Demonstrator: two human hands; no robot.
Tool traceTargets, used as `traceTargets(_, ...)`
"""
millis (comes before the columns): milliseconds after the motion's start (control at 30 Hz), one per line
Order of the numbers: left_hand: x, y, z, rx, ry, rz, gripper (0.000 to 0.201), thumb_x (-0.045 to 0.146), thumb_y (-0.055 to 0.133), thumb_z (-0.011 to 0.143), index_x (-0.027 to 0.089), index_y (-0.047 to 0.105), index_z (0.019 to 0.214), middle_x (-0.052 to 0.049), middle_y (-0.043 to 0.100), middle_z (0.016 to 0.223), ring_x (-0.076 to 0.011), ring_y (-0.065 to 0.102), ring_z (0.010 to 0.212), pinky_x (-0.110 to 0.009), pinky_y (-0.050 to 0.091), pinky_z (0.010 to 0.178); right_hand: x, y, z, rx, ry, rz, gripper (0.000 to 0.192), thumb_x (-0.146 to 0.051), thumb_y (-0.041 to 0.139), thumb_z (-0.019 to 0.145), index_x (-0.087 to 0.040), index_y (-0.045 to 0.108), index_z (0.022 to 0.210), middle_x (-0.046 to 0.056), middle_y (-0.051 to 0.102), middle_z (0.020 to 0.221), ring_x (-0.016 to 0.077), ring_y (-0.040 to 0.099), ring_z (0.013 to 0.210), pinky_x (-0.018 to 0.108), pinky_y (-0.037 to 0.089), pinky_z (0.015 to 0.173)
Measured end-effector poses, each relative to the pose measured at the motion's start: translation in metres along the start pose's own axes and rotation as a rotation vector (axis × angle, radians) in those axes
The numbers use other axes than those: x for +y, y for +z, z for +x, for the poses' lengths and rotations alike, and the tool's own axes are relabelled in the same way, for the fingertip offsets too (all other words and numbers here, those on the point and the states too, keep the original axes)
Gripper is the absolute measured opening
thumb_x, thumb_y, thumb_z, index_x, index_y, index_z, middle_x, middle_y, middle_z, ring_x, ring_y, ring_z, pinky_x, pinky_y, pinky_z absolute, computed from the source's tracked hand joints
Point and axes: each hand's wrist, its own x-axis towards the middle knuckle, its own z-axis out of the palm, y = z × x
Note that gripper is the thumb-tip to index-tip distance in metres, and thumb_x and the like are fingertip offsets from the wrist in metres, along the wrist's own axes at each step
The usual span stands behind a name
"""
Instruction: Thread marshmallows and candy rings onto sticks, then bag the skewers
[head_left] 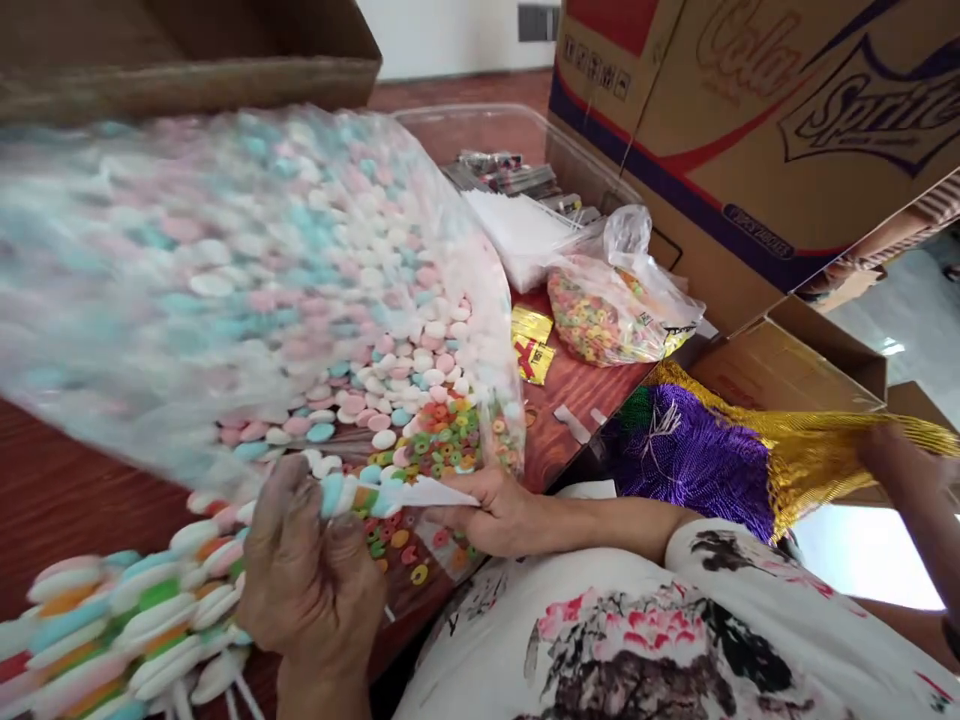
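While the big clear bag of pastel candy discs (247,280) billows across most of the wooden table (45,490), blurred at its upper left, its open mouth points down toward the person, and that edge is where both hands meet it. Behind it stand a printed soda carton (750,130) and a shallow clear tray (517,140) with packets in it. To the right lies a purple and gold mesh cloth (712,460), which another person's hand (892,460) grips at its far end. A smaller knotted bag of coloured ring candy (607,310) sits near the carton, with two yellow wrappers (531,345) just beside it.

A string of candy discs (112,620) runs from lower left up and right into the left hand (315,580), whose fingers are curled narrow around its end, touching the bag's lip. The right hand (495,510) pinches the bag's lower edge shut-fingered, just right of the left. Loose coloured rings (442,440) lie inside the bag, directly above both hands.
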Motion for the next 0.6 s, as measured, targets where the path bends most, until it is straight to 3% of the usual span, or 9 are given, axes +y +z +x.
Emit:
traceTargets(133, -0.001, 0.001, -0.003, 0.054, 0.057, 0.007, 0.060, 0.009, 0.067, 0.084, 0.029, 0.058, 0.140, -0.005, 0.067, 0.135, -0.0271, 0.069, 0.116, -0.046, 0.056, 0.105, -0.013, -0.002, -0.002, -0.010, -0.024, 0.036, 0.034, -0.048, 0.052, 0.096, -0.017, 0.061, 0.084, -0.001, 0.047, 0.074, 0.0121, 0.043, 0.069, 0.022, 0.044, 0.064)
traceTargets(333, 0.005, 0.001, -0.010, 0.101, -0.042, -0.021, 0.053, 0.007, 0.066, 0.085, 0.029, 0.065, 0.133, -0.004, 0.073, 0.125, -0.0206, 0.072, 0.106, -0.033, 0.057, 0.100, -0.023, 0.001, -0.003, -0.016, -0.072, 0.018, 0.036, -0.050, 0.048, 0.097, -0.020, 0.054, 0.079, -0.002, 0.041, 0.071, 0.0120, 0.038, 0.066, 0.023, 0.042, 0.060)
traceTargets(500, 0.012, -0.012, 0.005, 0.077, -0.139, -0.133, 0.045, 0.015, 0.062, 0.090, 0.031, 0.066, 0.132, -0.001, 0.070, 0.130, -0.0221, 0.067, 0.119, -0.039, 0.051, 0.110, -0.029, -0.001, -0.002, -0.050, -0.088, -0.049, 0.031, -0.042, 0.047, 0.098, -0.018, 0.060, 0.083, -0.002, 0.044, 0.070, 0.0112, 0.039, 0.065, 0.022, 0.039, 0.060)
traceTargets(600, 0.011, -0.018, 0.010, 0.030, -0.133, -0.139, 0.041, 0.016, 0.063, 0.089, 0.031, 0.068, 0.128, -0.001, 0.073, 0.125, -0.0217, 0.069, 0.115, -0.039, 0.052, 0.109, -0.031, -0.003, 0.000, -0.074, -0.079, -0.073, 0.028, -0.036, 0.049, 0.097, -0.018, 0.059, 0.080, -0.004, 0.042, 0.067, 0.0103, 0.038, 0.063, 0.022, 0.036, 0.058)
